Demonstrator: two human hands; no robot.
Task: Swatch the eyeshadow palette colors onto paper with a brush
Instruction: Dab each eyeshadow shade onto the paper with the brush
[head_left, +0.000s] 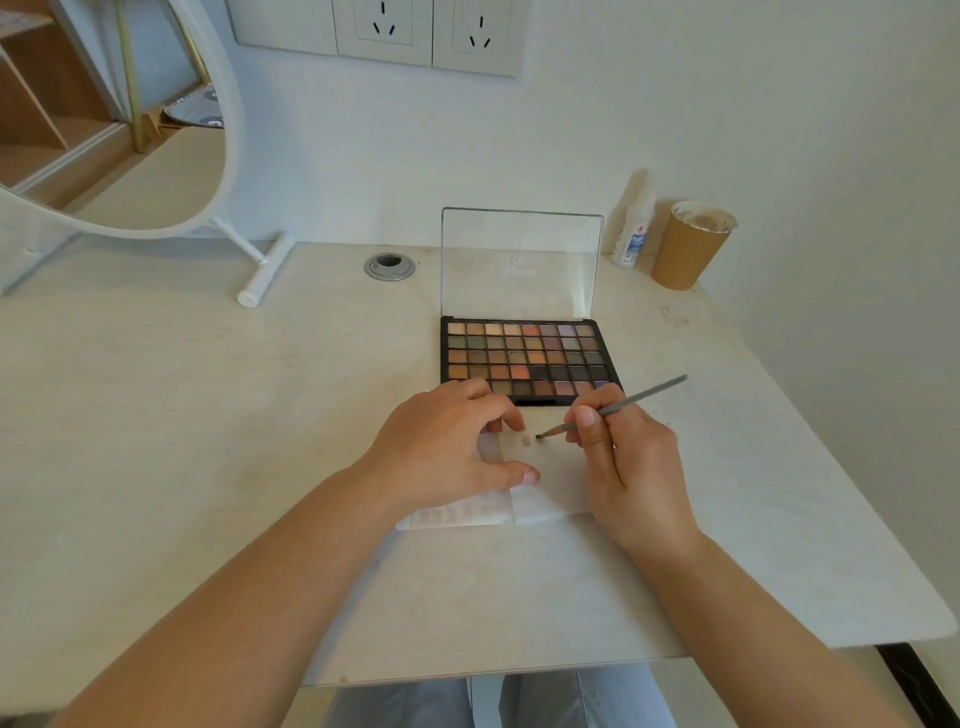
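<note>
Pale desk (208, 415), wall sockets behind. Paper (540, 483) lies just in front of the open palette (527, 358). Left hand (447, 447) presses paper flat, fingers loosely spread. Right hand (623, 457) pinches brush (613, 408); shaft slants up-right, tip touching paper beside faint swatches. Palette sits directly beyond the tip, nearer the right hand for the reload.

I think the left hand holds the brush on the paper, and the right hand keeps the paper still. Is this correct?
The hands are swapped. In the head view, the right hand holds the brush with its tip on the paper, and the left hand keeps the paper still.
</note>
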